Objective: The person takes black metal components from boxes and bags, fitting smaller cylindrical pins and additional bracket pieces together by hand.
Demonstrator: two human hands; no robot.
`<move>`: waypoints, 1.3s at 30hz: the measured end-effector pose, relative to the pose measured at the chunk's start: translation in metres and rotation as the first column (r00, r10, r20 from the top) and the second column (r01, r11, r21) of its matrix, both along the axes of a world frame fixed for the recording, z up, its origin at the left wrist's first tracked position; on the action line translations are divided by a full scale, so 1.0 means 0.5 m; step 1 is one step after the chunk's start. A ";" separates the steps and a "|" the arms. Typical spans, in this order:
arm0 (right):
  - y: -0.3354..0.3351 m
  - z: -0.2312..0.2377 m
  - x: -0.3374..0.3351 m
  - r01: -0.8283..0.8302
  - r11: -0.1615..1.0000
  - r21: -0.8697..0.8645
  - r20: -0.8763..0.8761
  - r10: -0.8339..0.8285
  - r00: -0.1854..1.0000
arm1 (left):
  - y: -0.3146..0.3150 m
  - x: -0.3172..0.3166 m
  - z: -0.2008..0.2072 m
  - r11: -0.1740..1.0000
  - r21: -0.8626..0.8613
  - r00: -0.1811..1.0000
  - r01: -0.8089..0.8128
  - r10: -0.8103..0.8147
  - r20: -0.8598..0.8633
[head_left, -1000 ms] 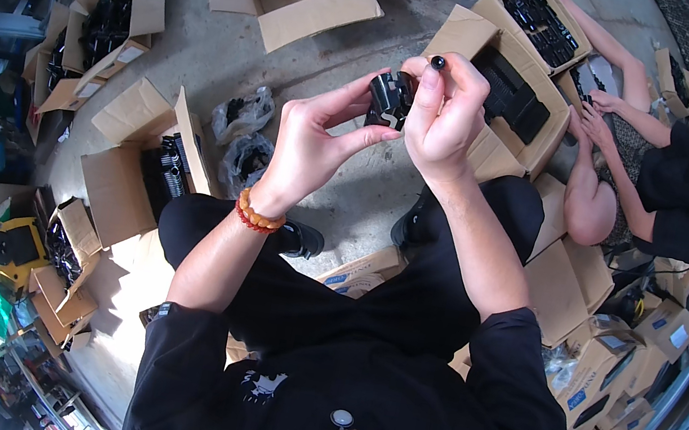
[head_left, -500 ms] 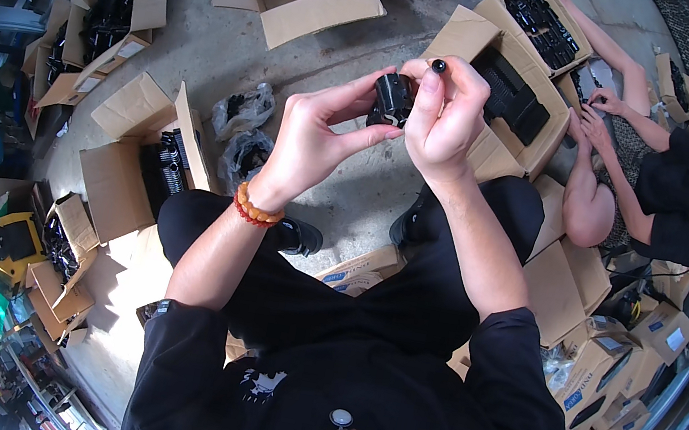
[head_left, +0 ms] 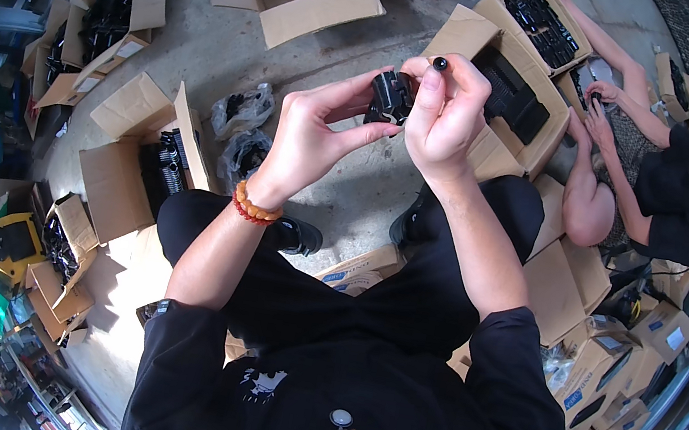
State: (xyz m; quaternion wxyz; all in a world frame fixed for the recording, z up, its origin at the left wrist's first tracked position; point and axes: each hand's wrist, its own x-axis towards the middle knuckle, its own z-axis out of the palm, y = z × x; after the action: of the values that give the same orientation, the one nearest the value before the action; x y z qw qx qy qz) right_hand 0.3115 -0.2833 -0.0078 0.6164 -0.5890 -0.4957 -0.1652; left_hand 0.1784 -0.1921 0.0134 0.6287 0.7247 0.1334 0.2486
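Observation:
Between my two hands, above my knees, is a glossy black cylindrical part (head_left: 390,98) with notched edges. My left hand (head_left: 319,124) has its fingers and thumb wrapped round the part from the left. My right hand (head_left: 446,123) is closed on a slim black-handled tool, whose round end (head_left: 440,64) pokes out above the thumb. The rest of that tool is hidden by my fingers, so its kind cannot be told. The right fingers sit close against the part's right side.
Open cardboard boxes of black parts stand around me: one at the back (head_left: 331,21), one at the left (head_left: 108,185), one at the right (head_left: 550,131). Clear plastic bags (head_left: 243,112) lie on the concrete floor. A co-worker in black (head_left: 684,199) sits at the right, handling a small dark piece.
My hands and the black part have barely shifted, a touch to the left. The co-worker's hands have moved slightly.

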 end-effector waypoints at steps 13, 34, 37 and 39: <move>-0.002 -0.006 0.004 -0.008 1.000 0.000 0.062 0.008 0.998 | -0.003 -0.004 0.004 0.999 0.042 0.999 0.006 -0.004 -0.034; 0.004 0.034 -0.008 -0.150 0.985 0.090 -0.384 0.174 0.907 | 0.011 -0.003 -0.003 0.921 -0.370 0.993 0.118 -0.106 0.052; -0.003 0.071 0.012 -0.184 0.980 0.073 -0.559 0.193 0.806 | 0.031 -0.008 -0.004 0.802 -0.570 0.984 0.176 -0.127 0.126; -0.017 0.071 0.028 -0.336 0.935 0.111 -0.691 0.316 0.650 | 0.037 -0.012 0.002 0.665 -0.693 0.960 0.277 -0.158 0.232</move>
State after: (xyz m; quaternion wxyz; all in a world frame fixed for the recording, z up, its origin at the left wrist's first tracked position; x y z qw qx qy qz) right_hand 0.3257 -0.2918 0.0280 0.7689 -0.5166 -0.3254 0.1898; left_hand 0.1724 -0.1735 0.0144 0.8950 0.4101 0.0841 0.1539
